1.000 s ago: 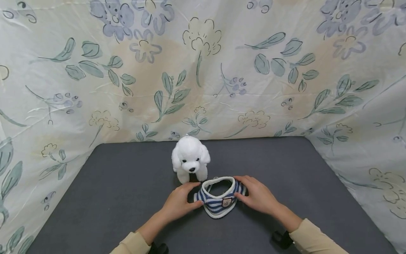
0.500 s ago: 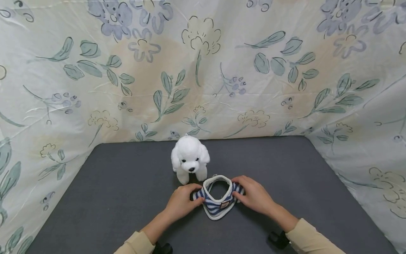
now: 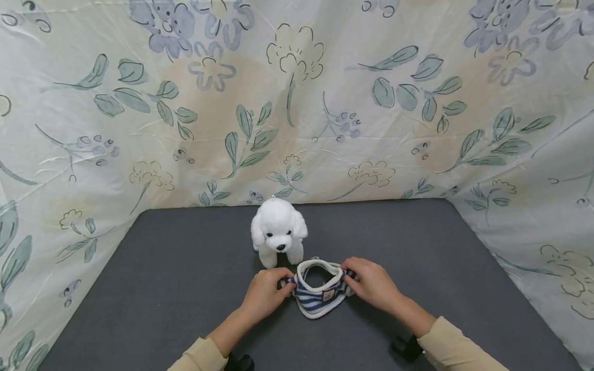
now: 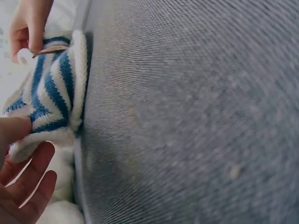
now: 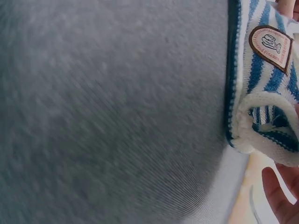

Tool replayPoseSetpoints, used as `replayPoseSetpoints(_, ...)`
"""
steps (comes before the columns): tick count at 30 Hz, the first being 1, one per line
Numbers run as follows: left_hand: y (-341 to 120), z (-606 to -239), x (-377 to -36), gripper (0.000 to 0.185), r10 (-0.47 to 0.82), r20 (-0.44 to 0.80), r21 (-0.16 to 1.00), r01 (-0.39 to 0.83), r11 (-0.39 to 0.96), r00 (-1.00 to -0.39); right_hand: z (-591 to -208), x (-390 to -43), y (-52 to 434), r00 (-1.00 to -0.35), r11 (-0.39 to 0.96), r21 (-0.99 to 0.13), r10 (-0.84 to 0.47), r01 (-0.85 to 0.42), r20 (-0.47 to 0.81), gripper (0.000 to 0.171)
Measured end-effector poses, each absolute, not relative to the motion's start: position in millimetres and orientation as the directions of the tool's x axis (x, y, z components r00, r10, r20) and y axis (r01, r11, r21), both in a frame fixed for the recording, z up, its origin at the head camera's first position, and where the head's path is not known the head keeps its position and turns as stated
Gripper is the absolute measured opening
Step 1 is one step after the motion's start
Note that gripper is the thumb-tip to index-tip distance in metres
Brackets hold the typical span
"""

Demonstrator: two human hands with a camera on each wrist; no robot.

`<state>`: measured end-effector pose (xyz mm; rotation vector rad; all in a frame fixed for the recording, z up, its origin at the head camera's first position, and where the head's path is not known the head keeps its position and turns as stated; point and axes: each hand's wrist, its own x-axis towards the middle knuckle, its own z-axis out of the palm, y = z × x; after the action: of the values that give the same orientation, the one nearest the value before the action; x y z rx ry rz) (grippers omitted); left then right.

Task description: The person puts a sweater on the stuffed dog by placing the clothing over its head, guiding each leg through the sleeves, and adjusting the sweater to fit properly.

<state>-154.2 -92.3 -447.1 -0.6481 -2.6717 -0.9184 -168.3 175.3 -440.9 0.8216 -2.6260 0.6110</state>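
Item: small knitted striped sweater (image 3: 320,291), blue and white with a cream rim and a brown sewn badge (image 5: 272,46) on its front; position lower centre of the head view, gathered into an open ring above the grey table (image 3: 185,278), its lower hem low over or resting on the cloth, which one cannot be told. Left hand (image 3: 265,294): at the ring's left edge, fingers curled round the bunched knit, pinching it; the left wrist view shows the thumb pressed on the white rim with striped fabric bulging beside it. Right hand (image 3: 371,283): at the ring's right edge, fingers likewise curled on the knit, holding it; the right wrist view shows the rolled hem just beside the fingertips at the frame's right border. Both sleeves, pale yellow, enter from the bottom edge. White plush dog (image 3: 278,232): upright, just behind the sweater, centre of frame, facing the camera, its front paws near the left knuckles. Open room: broad bare grey surface to the left and right of the hands and toward the near edge. Bounds: floral curtain (image 3: 297,103) closing the back and both sides of the table.
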Motion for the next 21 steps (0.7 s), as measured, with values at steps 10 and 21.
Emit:
replayPoseSetpoints(10, -97.9, -423.3, -146.8, 0.011, 0.399, 0.397, 0.427, 0.551, 0.717, -0.826, -412.1, -167.8, 181.2, -0.698, 0.686, -0.220, -0.565, -0.694, 0.440, 0.017)
replayPoseSetpoints(21, -105.1, -379.0, -138.1, 0.012, 0.407, 0.425, 0.425, 0.575, 0.699, -0.809, -367.1, -167.7, 179.8, -0.631, 0.636, -0.185, -0.602, -0.750, 0.489, 0.016)
